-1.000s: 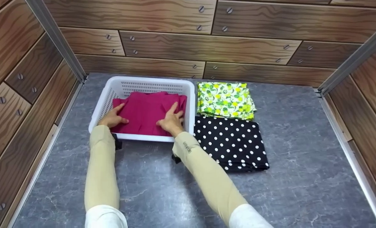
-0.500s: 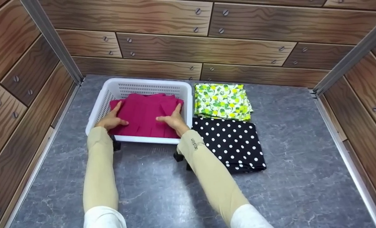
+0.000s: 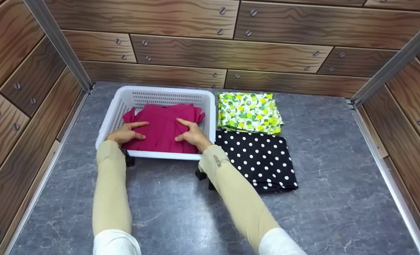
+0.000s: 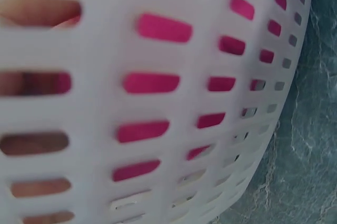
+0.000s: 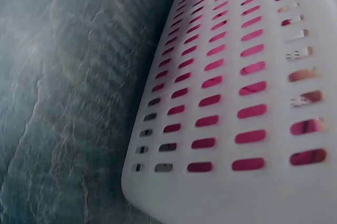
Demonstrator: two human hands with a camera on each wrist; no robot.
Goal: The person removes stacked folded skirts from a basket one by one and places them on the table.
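A magenta folded cloth lies inside a white perforated plastic basket. Its upper corners stand up loosely on both sides. My left hand reaches over the basket's front left and rests on the cloth's left part, index finger and thumb straight and spread. On the cloth's right part rests my right hand, its index finger and thumb also straight and apart. The other fingers of both hands are largely hidden. Both wrist views mostly show the basket wall, with magenta cloth and bits of finger behind its slots.
To the basket's right lies a folded lemon-print cloth. In front of it is a folded black cloth with white dots, partly behind the right forearm. Wood-patterned panels enclose the grey marbled surface at back and sides.
Both index fingers have swung inward from the cloth's sides onto its top. The cloth's upper corners now stick up more. The basket and the other cloths stay in place.
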